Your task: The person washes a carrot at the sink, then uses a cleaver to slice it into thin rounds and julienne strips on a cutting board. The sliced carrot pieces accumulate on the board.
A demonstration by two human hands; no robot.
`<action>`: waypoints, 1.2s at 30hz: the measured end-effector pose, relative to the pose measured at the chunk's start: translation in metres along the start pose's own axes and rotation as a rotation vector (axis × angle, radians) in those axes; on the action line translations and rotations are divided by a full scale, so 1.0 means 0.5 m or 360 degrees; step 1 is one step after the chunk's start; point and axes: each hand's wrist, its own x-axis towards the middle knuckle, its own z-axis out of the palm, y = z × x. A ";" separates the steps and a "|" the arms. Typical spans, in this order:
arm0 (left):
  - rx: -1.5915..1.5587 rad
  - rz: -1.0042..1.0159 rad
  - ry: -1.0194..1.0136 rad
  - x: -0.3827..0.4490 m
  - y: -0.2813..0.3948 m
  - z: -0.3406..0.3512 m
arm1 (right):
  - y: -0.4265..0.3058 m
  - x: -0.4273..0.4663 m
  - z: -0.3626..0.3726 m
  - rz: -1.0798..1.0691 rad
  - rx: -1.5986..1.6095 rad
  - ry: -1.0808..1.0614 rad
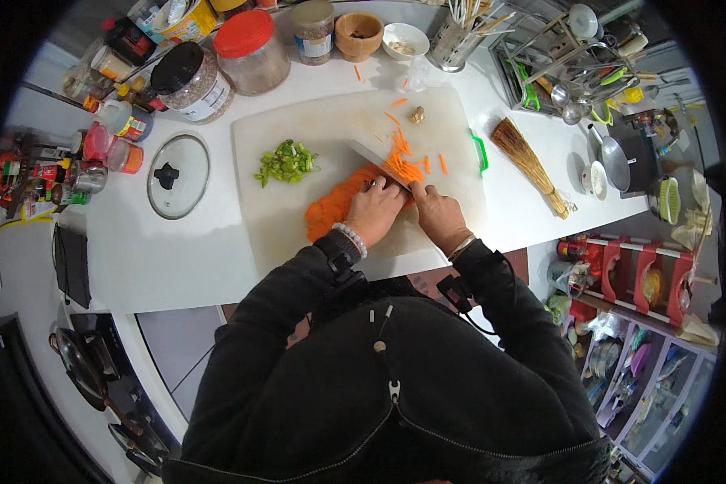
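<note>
In the head view, my right hand is closed around the handle of a kitchen knife, whose blade slants up and left over the white cutting board. My left hand presses on overlapping carrot slices, its fingertips close against the blade. Thin carrot shreds lie heaped on the blade's far side, with a few scattered beyond. Chopped green vegetable forms a pile at the board's left. A small knobbly brown piece, perhaps ginger, rests near the far right. The knife handle is mostly hidden by my fingers.
A glass lid lies left of the board. Jars, including a red-lidded one, a wooden mortar and a white bowl stand along the back. At right are a straw brush, a utensil rack and a small bowl.
</note>
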 end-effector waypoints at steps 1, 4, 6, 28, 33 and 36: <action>0.0005 0.0005 0.0006 -0.001 0.001 0.001 | 0.004 -0.002 0.001 -0.0045 0.0057 0.0051; 0.0036 -0.0008 0.0107 0.000 0.001 0.004 | 0.008 -0.013 0.000 0.0045 0.0139 -0.0034; 0.0032 -0.0001 0.0153 0.000 0.003 0.005 | 0.004 -0.019 -0.003 0.0147 0.0085 -0.0227; -0.0065 -0.0052 0.0146 -0.011 -0.006 0.000 | -0.001 -0.033 -0.012 0.0167 0.0108 -0.0171; -0.0018 -0.0005 0.0117 -0.019 -0.006 -0.002 | -0.019 -0.011 0.002 0.0163 0.0116 -0.0056; -0.0032 -0.0038 0.0112 -0.020 -0.005 -0.003 | -0.011 -0.018 0.004 0.0121 0.0167 0.0025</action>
